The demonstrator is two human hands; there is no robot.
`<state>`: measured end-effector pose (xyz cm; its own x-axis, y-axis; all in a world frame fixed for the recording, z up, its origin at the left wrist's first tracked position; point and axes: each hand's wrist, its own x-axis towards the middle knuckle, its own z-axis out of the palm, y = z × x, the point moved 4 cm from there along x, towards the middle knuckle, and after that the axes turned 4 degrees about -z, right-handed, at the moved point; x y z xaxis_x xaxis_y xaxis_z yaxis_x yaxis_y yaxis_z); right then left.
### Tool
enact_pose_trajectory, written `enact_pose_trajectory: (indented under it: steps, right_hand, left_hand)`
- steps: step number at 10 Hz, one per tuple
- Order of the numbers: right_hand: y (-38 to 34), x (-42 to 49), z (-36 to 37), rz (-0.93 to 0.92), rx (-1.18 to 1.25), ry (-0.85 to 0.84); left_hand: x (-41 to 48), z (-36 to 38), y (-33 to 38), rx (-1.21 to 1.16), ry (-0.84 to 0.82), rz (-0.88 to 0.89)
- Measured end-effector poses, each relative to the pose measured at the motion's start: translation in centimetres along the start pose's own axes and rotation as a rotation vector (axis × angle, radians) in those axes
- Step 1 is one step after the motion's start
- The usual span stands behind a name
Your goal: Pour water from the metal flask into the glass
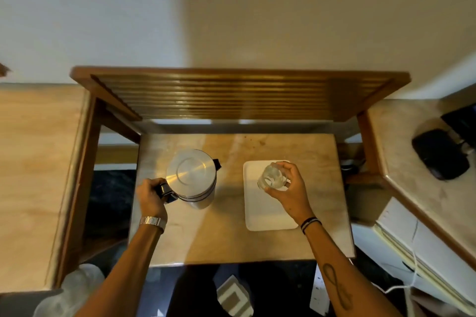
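Observation:
The metal flask [191, 175], a silver jug with a flat round lid and a black spout at its far right, stands upright on the small table [231, 234], left of centre. My left hand [150, 194] is closed around its black handle on the near left side. A clear glass [271, 177] is in my right hand [289, 185], whose fingers wrap it from the right. The glass sits over the far part of a white rectangular tray [262, 216]; I cannot tell whether it rests on the tray or is lifted.
A slatted wooden shelf [239, 96] overhangs the far edge of the table. Stone counters flank it on both sides, the right one holding a black device [440, 153] with cables. Below the near edge lie a white block [233, 296] and a white cord [409, 283].

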<state>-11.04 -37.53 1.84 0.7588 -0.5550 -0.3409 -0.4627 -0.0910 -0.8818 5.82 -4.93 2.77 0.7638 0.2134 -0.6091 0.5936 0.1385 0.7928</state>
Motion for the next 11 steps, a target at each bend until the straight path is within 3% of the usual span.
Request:
enact_pose_trajectory:
  steps: [2,5,9,11]
  right_hand:
    - [9.5,1.9,2.6,0.098,-0.144,-0.047]
    - [15.7,2.1,3.8,0.168,-0.245,-0.003]
    - [16.0,1.6,4.5,0.207,-0.313,-0.020]
    - [10.1,0.6,4.7,0.096,-0.455,-0.056]
  left_hand:
    - [4.1,-0.4,-5.8,0.102,-0.034,-0.012]
    - [5.9,-0.4,-9.5,0.071,-0.050,-0.008]
    - [6.9,-2.2,-10.1,0.303,-0.211,0.130]
    - [4.7,-2.3,-7.5,0.574,-0.235,0.295]
